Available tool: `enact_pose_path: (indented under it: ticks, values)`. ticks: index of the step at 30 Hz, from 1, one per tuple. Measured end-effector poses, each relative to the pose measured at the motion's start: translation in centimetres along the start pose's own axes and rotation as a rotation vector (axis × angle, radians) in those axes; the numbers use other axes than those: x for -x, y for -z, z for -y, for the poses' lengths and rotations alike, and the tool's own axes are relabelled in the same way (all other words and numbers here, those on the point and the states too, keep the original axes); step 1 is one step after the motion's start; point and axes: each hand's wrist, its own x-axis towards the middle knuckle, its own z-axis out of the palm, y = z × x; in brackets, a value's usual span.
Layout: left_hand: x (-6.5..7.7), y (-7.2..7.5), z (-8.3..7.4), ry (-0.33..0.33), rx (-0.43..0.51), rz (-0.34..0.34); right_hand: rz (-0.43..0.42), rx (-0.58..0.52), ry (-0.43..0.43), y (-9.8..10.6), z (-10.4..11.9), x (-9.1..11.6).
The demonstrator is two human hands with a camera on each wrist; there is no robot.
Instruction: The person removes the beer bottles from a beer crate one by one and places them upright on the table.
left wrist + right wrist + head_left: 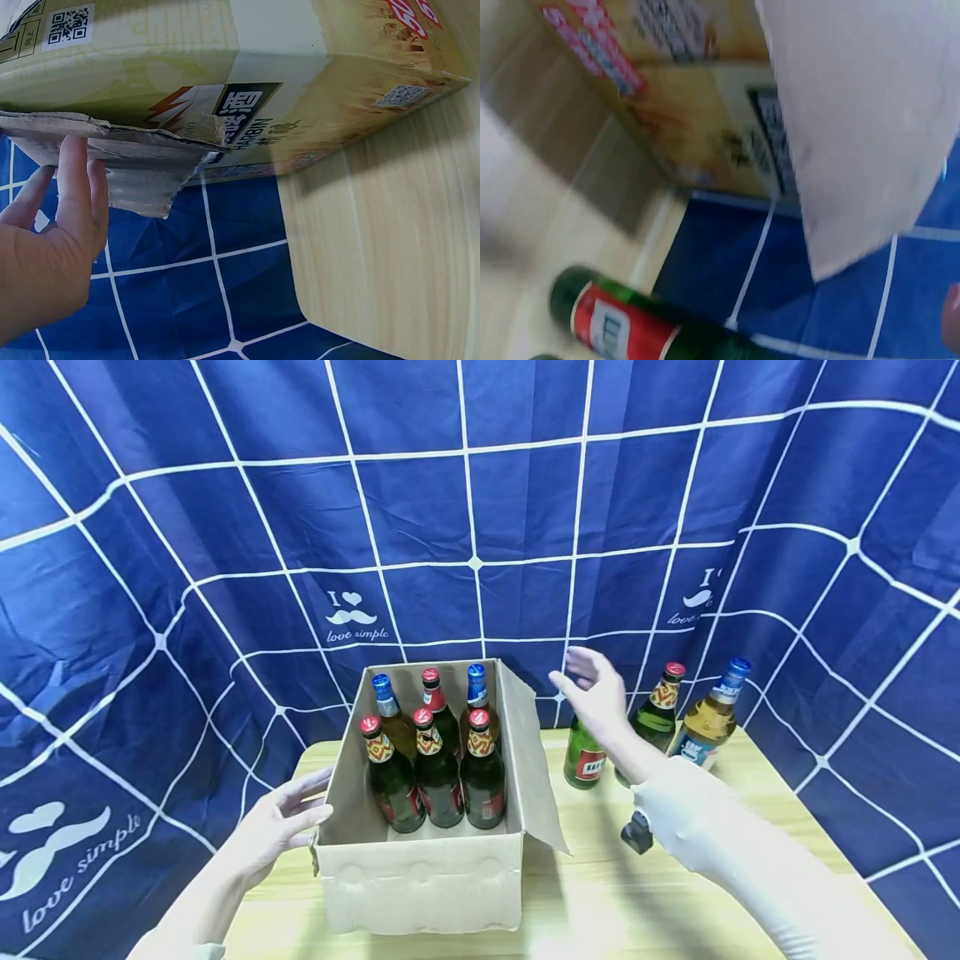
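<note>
My left hand (281,827) rests against the left edge of an open cardboard box (420,885), fingers fairly straight. In the left wrist view those fingers (73,187) lie at the box's torn flap (142,176). Inside the box stand several bottles: red-capped green ones (438,785) in front, blue-capped ones (384,697) and another red-capped one behind. My right hand (596,693) is raised, holding nothing, fingers spread, right of the box. It overlaps the top of a green bottle with a red label (585,760) in the head view; only a fingertip (951,319) shows in the right wrist view.
Beyond my right forearm stand a red-capped green bottle (656,714) and a blue-capped golden bottle (708,722). The box's right flap (532,760) hangs outward. All stand on a light wooden table (750,785), with a blue gridded curtain (420,510) behind.
</note>
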Motion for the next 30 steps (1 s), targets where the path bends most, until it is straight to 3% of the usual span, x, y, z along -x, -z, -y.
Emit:
enact_pose_path:
  ticks: [4,6,10,14,19,22,30]
  values:
    - [0.0,0.0,0.0,0.005,-0.007,-0.001,0.188,-0.131,-0.024,-2.5,1.4,1.4]
    - [0.0,0.0,0.1,0.006,-0.012,0.004,0.279,-0.136,-0.032,-3.7,2.0,2.0]
    - [0.1,0.0,0.2,0.005,-0.018,0.006,0.4,-0.055,-0.047,-5.3,2.8,3.0]
    - [0.1,0.0,0.0,0.006,-0.019,-0.003,0.491,0.085,0.008,-6.0,2.8,3.2]
    - [0.0,-0.1,-0.1,-0.002,-0.018,-0.001,0.582,0.311,0.139,-6.2,2.6,2.7]
    - [-0.1,-0.1,0.0,-0.007,-0.022,0.003,0.611,0.382,0.173,-6.3,2.7,2.3]
    - [0.0,-0.1,0.0,0.004,-0.023,-0.007,0.652,0.334,0.183,-6.5,2.1,2.4]
